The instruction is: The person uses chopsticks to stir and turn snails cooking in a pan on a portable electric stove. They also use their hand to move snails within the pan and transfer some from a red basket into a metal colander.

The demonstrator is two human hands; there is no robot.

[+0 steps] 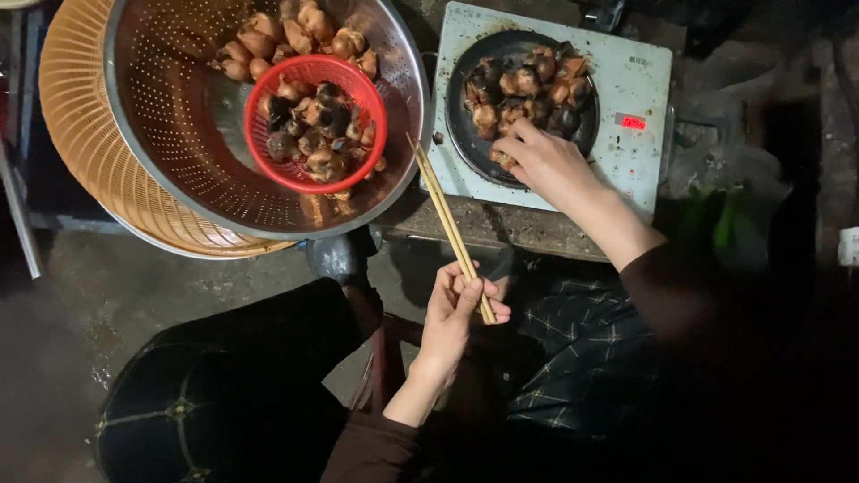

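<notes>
My right hand [548, 164] reaches onto the dark round plate [465, 134] of a white electric cooker [640, 98]. Its fingertips pinch one browned piece [502, 159] at the plate's near edge. A heap of brown and charred pieces [523, 89] covers the rest of the plate. My left hand [455, 315] is closer to me, shut on a pair of wooden chopsticks [440, 207] whose tips point up toward the gap between the cooker and the metal colander [170, 161].
A small red plastic basket [376, 116] with charred pieces sits inside the metal colander, with lighter brown pieces [277, 36] behind it. The colander rests in an orange plastic basket [72, 98]. The cooker's red display [632, 122] is lit. My knees and dark clothing fill the bottom.
</notes>
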